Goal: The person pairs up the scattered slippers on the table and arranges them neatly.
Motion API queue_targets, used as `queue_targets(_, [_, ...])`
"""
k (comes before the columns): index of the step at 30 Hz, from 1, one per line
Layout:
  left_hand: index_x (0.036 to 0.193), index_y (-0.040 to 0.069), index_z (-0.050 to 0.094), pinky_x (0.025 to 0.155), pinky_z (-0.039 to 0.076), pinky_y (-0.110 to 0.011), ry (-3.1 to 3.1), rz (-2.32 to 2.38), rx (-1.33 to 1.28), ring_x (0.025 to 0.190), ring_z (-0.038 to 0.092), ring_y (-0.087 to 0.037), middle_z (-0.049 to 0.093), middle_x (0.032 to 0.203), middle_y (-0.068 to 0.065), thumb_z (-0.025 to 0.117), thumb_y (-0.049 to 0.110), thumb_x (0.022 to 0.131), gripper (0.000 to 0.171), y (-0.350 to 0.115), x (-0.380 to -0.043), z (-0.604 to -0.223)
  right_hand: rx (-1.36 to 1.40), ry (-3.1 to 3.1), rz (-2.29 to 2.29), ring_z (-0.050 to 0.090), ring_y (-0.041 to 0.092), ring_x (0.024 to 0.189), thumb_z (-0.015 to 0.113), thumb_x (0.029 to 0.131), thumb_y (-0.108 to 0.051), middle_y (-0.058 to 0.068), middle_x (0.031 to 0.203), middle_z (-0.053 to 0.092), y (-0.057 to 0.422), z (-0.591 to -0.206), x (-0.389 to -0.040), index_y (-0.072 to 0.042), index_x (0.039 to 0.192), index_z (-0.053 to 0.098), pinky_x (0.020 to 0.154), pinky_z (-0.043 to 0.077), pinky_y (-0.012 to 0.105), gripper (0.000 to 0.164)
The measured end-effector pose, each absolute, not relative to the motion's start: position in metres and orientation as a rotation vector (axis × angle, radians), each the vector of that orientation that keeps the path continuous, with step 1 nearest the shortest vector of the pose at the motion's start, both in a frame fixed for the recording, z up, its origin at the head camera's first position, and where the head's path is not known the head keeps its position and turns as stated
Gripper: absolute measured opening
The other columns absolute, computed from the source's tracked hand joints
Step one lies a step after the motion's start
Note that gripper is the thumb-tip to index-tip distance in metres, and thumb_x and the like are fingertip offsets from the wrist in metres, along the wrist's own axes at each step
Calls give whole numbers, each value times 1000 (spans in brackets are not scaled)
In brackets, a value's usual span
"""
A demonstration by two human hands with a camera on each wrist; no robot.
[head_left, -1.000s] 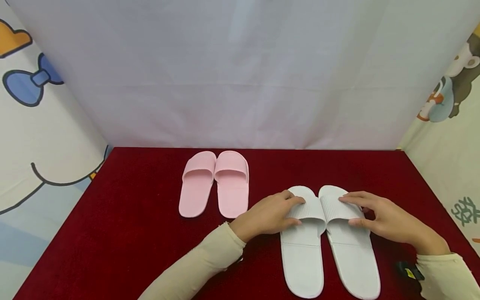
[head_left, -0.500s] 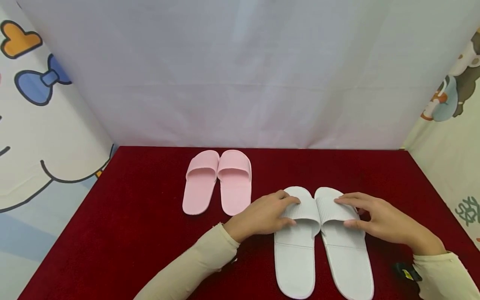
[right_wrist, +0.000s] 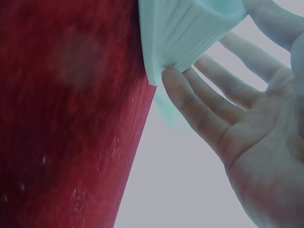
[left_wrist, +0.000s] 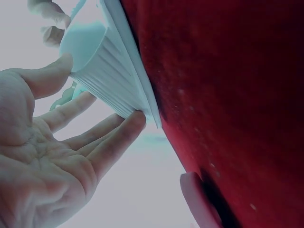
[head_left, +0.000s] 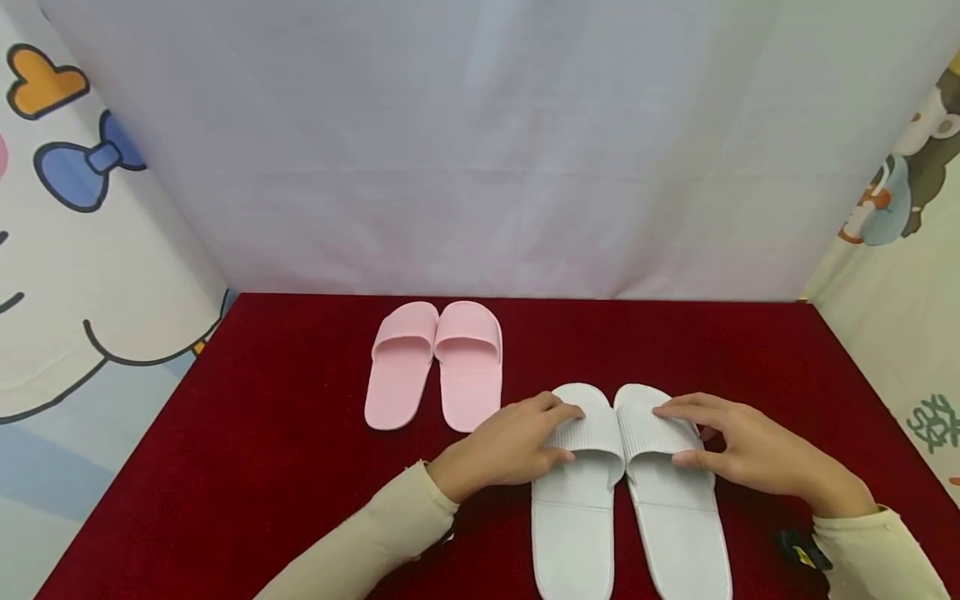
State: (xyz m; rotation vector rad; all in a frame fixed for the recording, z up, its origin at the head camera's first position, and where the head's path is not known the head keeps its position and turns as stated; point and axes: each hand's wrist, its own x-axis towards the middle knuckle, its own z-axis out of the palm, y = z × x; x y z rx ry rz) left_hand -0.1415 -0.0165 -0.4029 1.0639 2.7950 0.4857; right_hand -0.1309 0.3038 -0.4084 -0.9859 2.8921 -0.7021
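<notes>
Two white slide slippers lie side by side on the red cloth, toes pointing away and heels spread slightly. My left hand holds the left white slipper from its outer side, across its ribbed strap. The thumb is at the strap's rear edge and the fingers reach toward its front. My right hand holds the right white slipper in a mirrored way, thumb and fingers spanning its strap. Both straps meet at their inner sides. Parts of the slippers' outer edges are hidden under the hands.
A pair of pink slippers, left one and right one, lies further back to the left, near my left hand. A pale curtain rises behind the red cloth. A small dark object is by the right sleeve.
Both hands have slid the white slippers together to the left and a little toward me. The pink slippers stay put; the head view has shifted slightly.
</notes>
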Motion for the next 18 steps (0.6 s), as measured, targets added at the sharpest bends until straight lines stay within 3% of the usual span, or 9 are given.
queue_targets(7, [136, 20, 58, 93, 53, -29, 2801, 510, 1062, 113, 63, -13, 62, 127, -3, 71, 35, 92, 48, -33, -131, -403, -1023, 2895, -657, 60, 7, 104, 75, 86, -45, -4, 128, 63, 288, -405, -127, -22, 132, 63, 76, 54, 24, 52])
queue_targets(12, [136, 21, 58, 93, 53, -31, 2813, 526, 1028, 113, 63, -14, 61, 127, -3, 71, 34, 92, 47, -38, -128, -402, -992, 2961, -567, 62, 14, 113, 73, 87, -47, -5, 130, 62, 280, -406, -122, -22, 133, 63, 86, 56, 34, 53])
queue_targets(18, [135, 20, 58, 93, 53, -32, 2829, 540, 1026, 114, 62, -16, 61, 128, -4, 70, 33, 92, 46, -42, -130, -403, -985, 3015, -572, 62, 14, 115, 74, 87, -44, -5, 130, 62, 274, -409, -122, -22, 132, 63, 89, 55, 38, 52])
